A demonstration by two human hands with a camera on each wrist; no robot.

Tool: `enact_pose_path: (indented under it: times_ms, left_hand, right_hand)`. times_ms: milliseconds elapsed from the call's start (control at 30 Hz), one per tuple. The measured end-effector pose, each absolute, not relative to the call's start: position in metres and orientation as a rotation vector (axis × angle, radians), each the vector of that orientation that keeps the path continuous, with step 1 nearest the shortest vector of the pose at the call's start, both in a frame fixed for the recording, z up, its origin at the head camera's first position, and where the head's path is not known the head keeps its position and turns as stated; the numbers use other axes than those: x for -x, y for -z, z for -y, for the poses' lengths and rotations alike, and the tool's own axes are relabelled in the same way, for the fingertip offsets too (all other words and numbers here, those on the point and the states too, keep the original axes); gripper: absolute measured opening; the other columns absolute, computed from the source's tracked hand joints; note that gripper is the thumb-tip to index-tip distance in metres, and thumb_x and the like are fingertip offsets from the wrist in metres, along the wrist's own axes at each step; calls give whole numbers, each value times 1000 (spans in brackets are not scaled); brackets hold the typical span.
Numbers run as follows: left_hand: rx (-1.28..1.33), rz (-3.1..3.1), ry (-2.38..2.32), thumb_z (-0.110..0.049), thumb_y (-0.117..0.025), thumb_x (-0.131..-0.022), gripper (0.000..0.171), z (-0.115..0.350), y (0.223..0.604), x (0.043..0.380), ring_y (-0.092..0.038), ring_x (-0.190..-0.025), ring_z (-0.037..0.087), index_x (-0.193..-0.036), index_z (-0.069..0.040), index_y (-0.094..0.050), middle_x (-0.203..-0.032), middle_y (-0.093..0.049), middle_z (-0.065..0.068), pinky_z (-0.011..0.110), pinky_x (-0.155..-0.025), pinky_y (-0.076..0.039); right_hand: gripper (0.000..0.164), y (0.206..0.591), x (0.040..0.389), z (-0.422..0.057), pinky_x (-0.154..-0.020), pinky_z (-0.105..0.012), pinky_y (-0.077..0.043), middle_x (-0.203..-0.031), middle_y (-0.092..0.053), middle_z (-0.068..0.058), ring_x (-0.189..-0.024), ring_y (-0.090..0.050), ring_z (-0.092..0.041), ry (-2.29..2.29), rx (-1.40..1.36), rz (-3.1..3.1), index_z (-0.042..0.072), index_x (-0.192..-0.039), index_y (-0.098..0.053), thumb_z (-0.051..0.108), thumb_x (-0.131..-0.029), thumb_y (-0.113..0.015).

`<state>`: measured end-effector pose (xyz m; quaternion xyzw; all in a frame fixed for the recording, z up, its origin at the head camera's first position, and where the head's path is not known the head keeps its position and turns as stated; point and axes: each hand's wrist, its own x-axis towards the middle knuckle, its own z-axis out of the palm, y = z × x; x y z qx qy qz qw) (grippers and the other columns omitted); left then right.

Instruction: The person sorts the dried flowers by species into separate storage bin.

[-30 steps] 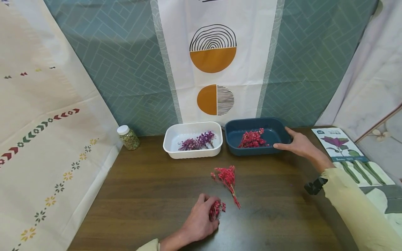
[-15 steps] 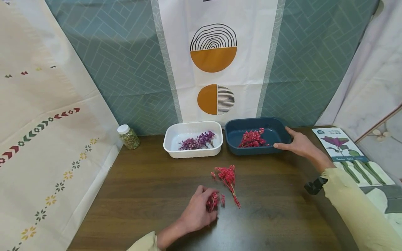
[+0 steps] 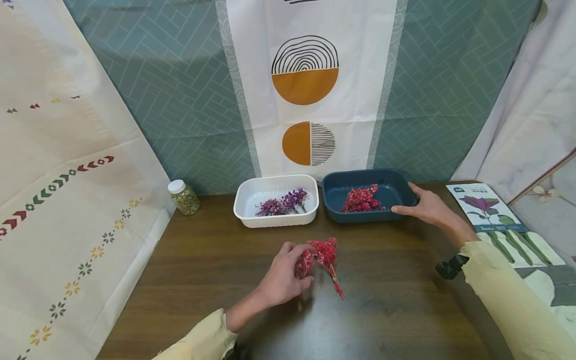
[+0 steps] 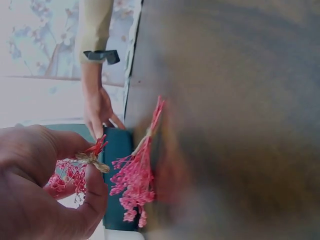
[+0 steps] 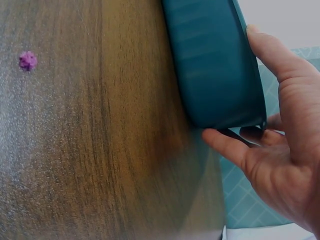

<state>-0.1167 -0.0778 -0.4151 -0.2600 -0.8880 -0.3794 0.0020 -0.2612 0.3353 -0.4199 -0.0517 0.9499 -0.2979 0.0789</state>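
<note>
My left hand [image 3: 283, 280] pinches a small bunch of red dried flowers [image 3: 303, 264] over the table. In the left wrist view, thumb and fingers hold its stems at the twine tie [image 4: 90, 159]. Just right of that hand, a second bunch of red dried flowers [image 3: 326, 254] lies on the wood, stems toward me. At the back, my right hand [image 3: 427, 205] holds the right end of a dark blue tray [image 3: 400, 189], thumb and fingers spread around its corners. More red dried flowers [image 3: 362, 199] lie inside this tray.
Left of the blue tray stands a white tray [image 3: 254, 220] with purple dried flowers [image 3: 282, 204]. A white-capped jar [image 3: 185, 200] is at the back left, a seed packet [image 3: 488, 207] at the right. One purple bit [image 5: 28, 61] lies on the table [image 5: 125, 100].
My left hand has moved away from me with its bunch, from below the lying bunch to beside its flower heads. My right hand and the trays have stayed put.
</note>
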Motion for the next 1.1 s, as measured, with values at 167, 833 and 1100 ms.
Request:
enact_pose_path:
  times_ms: [167,833,1100]
  left_hand:
    - [803,2797,1213,-5,-84,-78,62,71,404,131,-53,-91,21,-134,-6,-57,-114,-51,14,25,-68,-52]
    - [893,2703,1073,-11,-82,-82,63,21,380,211,-49,-89,21,-139,-7,-54,-119,-50,17,28,-67,-45]
    - [888,2708,1010,-10,-80,-84,62,2,379,242,-52,-79,19,-140,-7,-53,-119,-48,17,30,-68,-46]
  right_hand:
    - [118,421,262,-336,-103,-71,-28,-150,-18,-45,-135,-25,-61,886,157,-2845,-9,-155,-3,61,-86,-68]
    - [118,421,262,-335,-103,-69,-29,-150,-21,-44,-135,-27,-59,908,148,-2858,-8,-155,-4,61,-86,-70]
    - [118,421,261,-335,-103,-68,-31,-149,-22,-44,-135,-29,-58,914,131,-2857,-9,-155,-5,60,-85,-71]
